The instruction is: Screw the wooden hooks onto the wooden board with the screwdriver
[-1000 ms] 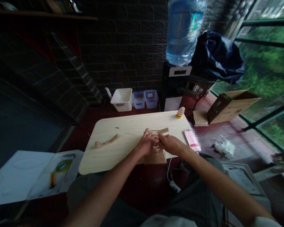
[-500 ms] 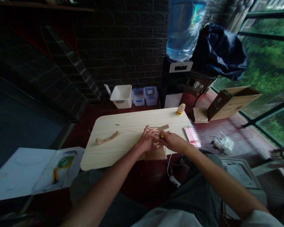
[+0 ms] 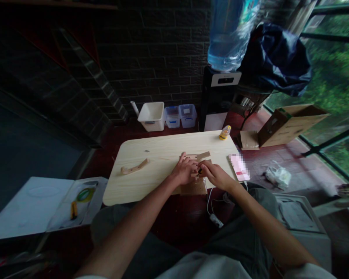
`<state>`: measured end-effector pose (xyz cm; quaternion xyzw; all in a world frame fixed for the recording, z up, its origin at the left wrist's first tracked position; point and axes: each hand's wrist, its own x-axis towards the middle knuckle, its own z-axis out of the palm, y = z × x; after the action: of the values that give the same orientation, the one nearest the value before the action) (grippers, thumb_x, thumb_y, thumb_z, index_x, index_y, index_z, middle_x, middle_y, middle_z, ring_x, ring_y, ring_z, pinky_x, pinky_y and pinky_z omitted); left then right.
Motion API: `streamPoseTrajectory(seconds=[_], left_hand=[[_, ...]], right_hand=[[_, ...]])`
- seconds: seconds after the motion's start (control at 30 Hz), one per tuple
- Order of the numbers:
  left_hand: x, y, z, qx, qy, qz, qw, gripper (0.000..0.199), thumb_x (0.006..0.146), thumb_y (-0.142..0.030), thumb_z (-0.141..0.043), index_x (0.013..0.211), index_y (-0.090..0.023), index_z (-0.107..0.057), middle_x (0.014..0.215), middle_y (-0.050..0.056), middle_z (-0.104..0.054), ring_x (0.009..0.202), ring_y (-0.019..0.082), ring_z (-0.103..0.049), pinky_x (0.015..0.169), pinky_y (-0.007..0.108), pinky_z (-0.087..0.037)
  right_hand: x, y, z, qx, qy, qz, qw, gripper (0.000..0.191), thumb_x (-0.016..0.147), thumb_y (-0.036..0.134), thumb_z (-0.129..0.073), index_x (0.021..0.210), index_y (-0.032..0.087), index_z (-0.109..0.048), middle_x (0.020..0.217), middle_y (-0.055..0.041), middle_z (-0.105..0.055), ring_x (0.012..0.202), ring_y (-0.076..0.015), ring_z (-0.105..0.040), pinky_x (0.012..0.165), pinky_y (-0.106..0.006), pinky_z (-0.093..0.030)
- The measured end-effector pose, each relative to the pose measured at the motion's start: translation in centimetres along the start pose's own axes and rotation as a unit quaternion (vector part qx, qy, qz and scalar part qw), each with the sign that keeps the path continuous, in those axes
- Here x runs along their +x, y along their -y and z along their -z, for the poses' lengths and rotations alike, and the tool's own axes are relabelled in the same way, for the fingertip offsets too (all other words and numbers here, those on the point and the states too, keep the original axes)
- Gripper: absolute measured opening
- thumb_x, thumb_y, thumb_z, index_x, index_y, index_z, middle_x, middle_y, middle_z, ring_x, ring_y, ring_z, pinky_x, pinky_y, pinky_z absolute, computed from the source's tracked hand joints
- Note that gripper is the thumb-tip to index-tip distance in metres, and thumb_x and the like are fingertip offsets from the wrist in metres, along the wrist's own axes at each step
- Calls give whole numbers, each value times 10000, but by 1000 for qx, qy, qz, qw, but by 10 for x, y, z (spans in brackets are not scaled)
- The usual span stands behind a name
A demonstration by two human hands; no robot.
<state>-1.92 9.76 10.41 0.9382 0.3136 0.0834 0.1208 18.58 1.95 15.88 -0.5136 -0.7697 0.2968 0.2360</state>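
My left hand (image 3: 186, 170) lies over a wooden piece with dark holes (image 3: 193, 157), its fingers bent and pressing it down. Close against it, my right hand (image 3: 215, 173) is closed around a short yellow-and-black tool (image 3: 200, 170) that looks like a screwdriver; its tip is hidden. Under both hands is a brown cardboard-like sheet (image 3: 193, 188) at the table's near edge. A flat wooden strip (image 3: 204, 155) sticks out just beyond my fingers. Farther left on the table lies a curved wooden part (image 3: 135, 167).
The pale table (image 3: 151, 182) also bears a yellow-capped bottle (image 3: 225, 133), a pink phone-like slab (image 3: 239, 167) and small dark bits (image 3: 146, 151). An open white case (image 3: 85, 205) stands at left. A power strip (image 3: 216, 221) hangs below. Behind are bins (image 3: 152, 121) and a water dispenser (image 3: 221, 97).
My right hand has turned a little around the tool, and less of its yellow shows. The left hand keeps its place on the wood. The whole view has shifted slightly.
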Motion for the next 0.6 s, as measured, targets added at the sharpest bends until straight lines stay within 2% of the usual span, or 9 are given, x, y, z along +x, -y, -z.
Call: streamPoseTrajectory(seconds=[0.2,0.4,0.6], left_hand=[[1,1,-1,-1,-5,-2,1000,321,772,-393,-802,1082,-344,-738,1310,-5,-654,1270,289,-516,1293,624,27],[0,2,-4,0,-5,-4,1000,305,779,-390,-798,1070,-326,-733,1318,1,-653,1283,290,-506,1296,619,22],[2,3,-5,15,-9,-6,1000,261,776,-403,-796,1022,-334,-740,1351,-4,-647,1294,293,-509,1287,641,-7]], right_hand=[[1,-3,-5,22,-11,-6,1000,315,1100,373,-317,1167,214,-581,1096,-70,-736,966,-197,-694,881,-291,-497],[3,-7,-13,21,-32,-16,999,328,1092,377,-345,1175,202,-609,1072,-74,-744,949,-199,-704,867,-292,-513],[5,-15,-16,107,-81,42,990,303,1067,410,-437,1168,231,-659,1088,-59,-752,907,-196,-724,823,-290,-542]])
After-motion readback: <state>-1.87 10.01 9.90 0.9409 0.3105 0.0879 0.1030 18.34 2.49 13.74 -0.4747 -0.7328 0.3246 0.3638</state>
